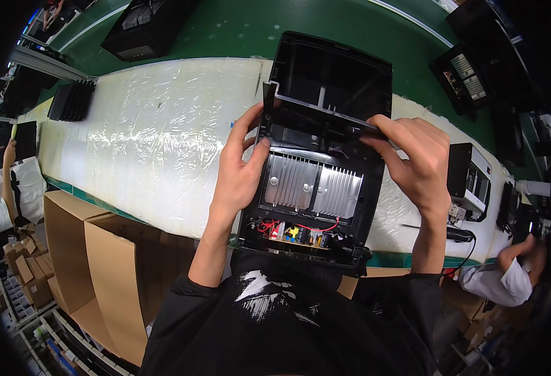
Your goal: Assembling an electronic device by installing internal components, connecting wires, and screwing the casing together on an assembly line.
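Observation:
In front of me an open black device housing (370, 200) lies on the table. Two finned silver heat sinks (293, 183) sit inside it, and a circuit board (297, 238) with red wires lies at its near end. Across the housing's far part stands a tilted black plastic panel (310, 116). My left hand (239, 175) is closed on the panel's left end, thumb inside and fingers outside. My right hand (418, 153) pinches its right end between thumb and fingers. Just beyond the panel is a hollow black shell (344, 66).
Clear film covers the pale worktop (156, 125). Stacked black finned parts (71, 101) stand at its far left. To the right are a black-and-white device (473, 175) and a corded black tool (458, 234). An open cardboard box (109, 263) stands near left. Co-workers sit at both sides.

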`<state>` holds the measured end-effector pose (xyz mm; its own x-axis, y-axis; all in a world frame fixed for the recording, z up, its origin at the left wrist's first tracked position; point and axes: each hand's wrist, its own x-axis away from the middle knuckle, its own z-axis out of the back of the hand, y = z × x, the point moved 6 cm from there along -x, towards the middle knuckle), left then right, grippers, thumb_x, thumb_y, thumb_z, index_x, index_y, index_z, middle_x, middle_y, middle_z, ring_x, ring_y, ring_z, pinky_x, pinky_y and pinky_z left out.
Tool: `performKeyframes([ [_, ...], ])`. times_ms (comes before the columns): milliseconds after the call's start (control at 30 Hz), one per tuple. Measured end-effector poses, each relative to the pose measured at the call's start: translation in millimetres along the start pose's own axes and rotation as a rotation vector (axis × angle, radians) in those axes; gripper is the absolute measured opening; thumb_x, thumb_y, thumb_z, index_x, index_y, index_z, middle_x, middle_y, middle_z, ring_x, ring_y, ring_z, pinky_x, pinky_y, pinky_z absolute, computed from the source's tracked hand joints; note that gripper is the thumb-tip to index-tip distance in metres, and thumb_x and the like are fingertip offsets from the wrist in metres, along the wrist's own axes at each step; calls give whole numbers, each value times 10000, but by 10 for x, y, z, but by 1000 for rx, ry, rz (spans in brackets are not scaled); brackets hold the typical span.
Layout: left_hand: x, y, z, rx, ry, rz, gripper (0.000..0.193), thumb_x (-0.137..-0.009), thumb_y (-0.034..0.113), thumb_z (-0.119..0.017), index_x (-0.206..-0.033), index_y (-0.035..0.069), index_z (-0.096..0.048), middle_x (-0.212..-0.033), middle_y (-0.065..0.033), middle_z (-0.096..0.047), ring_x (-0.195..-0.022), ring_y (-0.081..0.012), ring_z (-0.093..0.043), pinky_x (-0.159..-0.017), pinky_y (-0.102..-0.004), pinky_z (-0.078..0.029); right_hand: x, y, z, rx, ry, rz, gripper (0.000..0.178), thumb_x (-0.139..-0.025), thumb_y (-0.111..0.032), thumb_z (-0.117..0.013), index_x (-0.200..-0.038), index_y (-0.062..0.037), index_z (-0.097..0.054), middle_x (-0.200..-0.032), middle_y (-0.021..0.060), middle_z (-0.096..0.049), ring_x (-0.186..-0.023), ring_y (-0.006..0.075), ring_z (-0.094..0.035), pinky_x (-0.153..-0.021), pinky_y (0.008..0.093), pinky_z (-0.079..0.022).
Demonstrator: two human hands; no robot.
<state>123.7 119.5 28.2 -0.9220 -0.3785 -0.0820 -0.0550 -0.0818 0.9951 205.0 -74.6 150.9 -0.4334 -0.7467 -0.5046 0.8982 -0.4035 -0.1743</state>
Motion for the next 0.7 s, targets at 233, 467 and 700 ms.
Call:
performKeyframes([
  [233,-2,20,14,-57,-10,-30,479,-877,38,-497,-1346,87,-417,-1323,-134,-473,-1234,-243,-442,-964,-371,-383,-40,-3,59,-19,18,6,282,-622,-17,-758,-883,-37,-651,-664,78,-621,-550,215,-562,-505,292,-408],
  [467,-7,19,-1,-69,-13,-34,465,-876,38,-497,-1335,66,-424,-1329,-126,-469,-1241,-243,-437,-969,-361,-383,-2,-20,41,9,44,17,291,-622,-16,-759,-888,-24,-642,-677,85,-627,-551,221,-561,-511,293,-409],
  [700,5,-21,-8,-76,-14,-39,466,-873,39,-500,-1332,57,-424,-1328,-128,-470,-1242,-249,-437,-971,-362,-387,1,-14,31,-10,41,22,302,-619,-13,-759,-896,-29,-639,-667,83,-620,-544,224,-549,-507,293,-404],
])
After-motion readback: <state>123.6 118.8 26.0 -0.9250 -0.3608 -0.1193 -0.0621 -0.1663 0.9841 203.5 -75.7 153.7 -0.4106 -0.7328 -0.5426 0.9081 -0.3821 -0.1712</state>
